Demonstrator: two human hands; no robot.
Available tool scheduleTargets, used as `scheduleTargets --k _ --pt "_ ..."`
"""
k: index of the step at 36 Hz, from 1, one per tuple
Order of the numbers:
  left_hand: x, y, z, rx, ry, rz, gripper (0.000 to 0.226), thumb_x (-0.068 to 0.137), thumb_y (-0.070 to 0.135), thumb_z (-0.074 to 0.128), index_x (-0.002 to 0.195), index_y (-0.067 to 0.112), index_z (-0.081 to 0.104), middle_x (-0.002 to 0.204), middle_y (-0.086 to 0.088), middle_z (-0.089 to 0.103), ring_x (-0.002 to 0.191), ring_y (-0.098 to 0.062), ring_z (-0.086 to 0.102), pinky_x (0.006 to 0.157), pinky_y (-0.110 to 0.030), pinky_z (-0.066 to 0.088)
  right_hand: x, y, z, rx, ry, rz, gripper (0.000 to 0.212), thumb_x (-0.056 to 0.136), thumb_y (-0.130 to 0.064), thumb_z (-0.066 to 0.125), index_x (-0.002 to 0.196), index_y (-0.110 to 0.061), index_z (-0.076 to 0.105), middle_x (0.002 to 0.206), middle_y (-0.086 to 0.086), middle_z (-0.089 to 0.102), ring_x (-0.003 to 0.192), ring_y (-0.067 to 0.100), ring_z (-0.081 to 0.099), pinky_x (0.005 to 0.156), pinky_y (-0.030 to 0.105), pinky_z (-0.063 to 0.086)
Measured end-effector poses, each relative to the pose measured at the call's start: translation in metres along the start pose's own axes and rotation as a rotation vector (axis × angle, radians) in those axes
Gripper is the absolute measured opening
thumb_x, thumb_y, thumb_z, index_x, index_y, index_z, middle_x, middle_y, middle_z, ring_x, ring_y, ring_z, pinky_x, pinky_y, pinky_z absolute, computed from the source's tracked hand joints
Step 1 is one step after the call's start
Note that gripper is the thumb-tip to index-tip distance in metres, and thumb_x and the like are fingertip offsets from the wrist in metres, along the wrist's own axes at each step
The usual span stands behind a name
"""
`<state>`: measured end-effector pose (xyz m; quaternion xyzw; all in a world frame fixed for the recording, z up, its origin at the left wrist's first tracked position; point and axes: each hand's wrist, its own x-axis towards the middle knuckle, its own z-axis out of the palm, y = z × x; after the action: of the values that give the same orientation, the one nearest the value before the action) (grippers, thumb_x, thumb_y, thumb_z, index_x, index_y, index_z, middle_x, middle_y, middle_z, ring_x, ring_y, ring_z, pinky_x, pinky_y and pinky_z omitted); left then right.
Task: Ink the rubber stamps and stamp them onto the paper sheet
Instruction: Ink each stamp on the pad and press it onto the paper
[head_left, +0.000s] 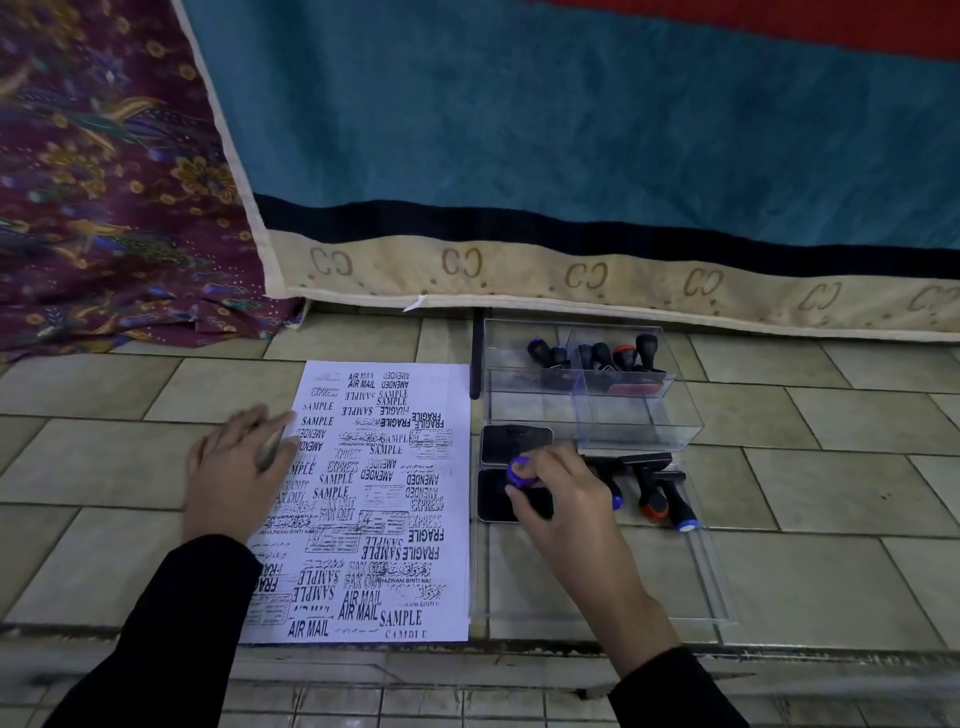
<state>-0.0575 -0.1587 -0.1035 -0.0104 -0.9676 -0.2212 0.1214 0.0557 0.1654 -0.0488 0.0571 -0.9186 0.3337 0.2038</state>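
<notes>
A white paper sheet (363, 499), crowded with black stamp prints, lies on the tiled floor. My left hand (236, 467) rests flat on its left edge, fingers straight. Right of the sheet sits an open black ink pad (496, 499) with its lid (514, 441) folded back. My right hand (558, 493) grips a rubber stamp with a purple-capped handle (518, 472) and holds it down on the pad. Three more stamps (652, 491) lie to the right on a clear lid.
A clear plastic box (592, 410) with compartments stands behind the pad and holds several black stamps (597, 356). A teal mattress with a beige border (571, 275) and patterned maroon cloth (104, 208) lie at the back. A tiled step edge (467, 649) runs along the front.
</notes>
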Motion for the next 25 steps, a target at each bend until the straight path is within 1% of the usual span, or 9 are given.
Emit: scheduleTargets --k 2,6,8,13,15,18,19,23,25 --pt "0.000 0.000 0.000 0.000 -0.001 -0.001 0.062 0.080 0.060 0.034 0.125 0.029 0.063 0.141 -0.004 0.052 0.134 -0.023 0.040 0.111 -0.042 0.018 -0.001 0.001 0.000 0.001 0.000 0.000 0.016 0.080 -0.007 0.072 0.090 -0.013 0.061 0.097 -0.007 0.056 0.080 0.002 0.058 0.077 0.016 0.049" --pt "0.000 0.000 0.000 0.006 0.000 0.002 0.062 0.080 0.060 0.033 0.125 0.030 0.063 0.141 -0.004 0.052 0.134 -0.023 0.040 0.111 -0.041 0.018 0.005 0.001 0.000 0.000 -0.001 0.016 0.016 0.081 -0.009 0.071 0.092 -0.013 0.061 0.096 -0.007 0.056 0.080 0.005 0.060 0.073 0.023 0.052" --pt "0.000 0.000 0.000 0.003 0.008 0.004 0.061 0.080 0.060 0.034 0.124 0.030 0.064 0.139 -0.004 0.053 0.132 -0.023 0.042 0.110 -0.042 0.019 0.011 -0.002 -0.003 0.063 0.017 0.036 0.014 0.081 -0.010 0.072 0.092 -0.012 0.062 0.095 -0.005 0.059 0.080 0.005 0.061 0.074 0.025 0.054" --pt "-0.001 0.000 -0.001 0.003 0.011 0.006 0.061 0.080 0.060 0.034 0.123 0.030 0.064 0.138 -0.004 0.054 0.131 -0.023 0.043 0.110 -0.044 0.021 0.041 -0.020 -0.002 0.264 0.110 0.022 0.015 0.081 -0.010 0.072 0.094 -0.010 0.064 0.095 -0.001 0.062 0.085 0.005 0.065 0.078 0.018 0.055" --pt "-0.001 0.000 0.000 0.006 0.013 0.006 0.060 0.080 0.059 0.035 0.123 0.030 0.064 0.138 -0.004 0.054 0.131 -0.024 0.044 0.110 -0.044 0.021 0.057 -0.028 0.003 0.314 0.088 -0.004 0.015 0.082 -0.007 0.070 0.096 -0.008 0.065 0.096 -0.001 0.061 0.086 0.007 0.065 0.080 0.019 0.055" --pt "0.000 0.001 0.000 0.009 0.017 0.010 0.059 0.080 0.059 0.035 0.123 0.030 0.065 0.137 -0.004 0.055 0.130 -0.024 0.044 0.110 -0.044 0.022 0.082 -0.034 0.017 0.300 0.040 -0.060 0.012 0.084 -0.003 0.067 0.096 -0.004 0.064 0.096 0.003 0.061 0.084 0.011 0.064 0.082 0.016 0.053" --pt "0.000 0.001 0.000 0.007 0.017 0.009 0.059 0.080 0.059 0.035 0.123 0.030 0.065 0.137 -0.003 0.055 0.131 -0.023 0.044 0.110 -0.044 0.021 0.090 -0.034 0.024 0.284 0.028 -0.069 0.012 0.084 -0.002 0.066 0.095 -0.004 0.064 0.095 0.003 0.060 0.083 0.011 0.062 0.081 0.017 0.053" --pt "0.000 0.000 0.000 0.007 0.013 0.012 0.059 0.080 0.059 0.035 0.124 0.031 0.064 0.138 -0.003 0.054 0.131 -0.023 0.043 0.110 -0.043 0.021 0.113 -0.026 0.050 0.188 -0.087 -0.076 0.012 0.086 -0.002 0.063 0.097 -0.006 0.061 0.098 0.006 0.060 0.084 0.016 0.061 0.080 0.034 0.054" --pt "0.000 -0.001 0.001 0.010 0.012 0.016 0.059 0.081 0.059 0.035 0.124 0.030 0.064 0.139 -0.004 0.054 0.131 -0.023 0.043 0.110 -0.042 0.020 0.118 -0.022 0.060 0.144 -0.143 -0.089 0.013 0.087 -0.002 0.060 0.100 -0.006 0.061 0.102 0.009 0.059 0.088 0.020 0.061 0.081 0.037 0.053"
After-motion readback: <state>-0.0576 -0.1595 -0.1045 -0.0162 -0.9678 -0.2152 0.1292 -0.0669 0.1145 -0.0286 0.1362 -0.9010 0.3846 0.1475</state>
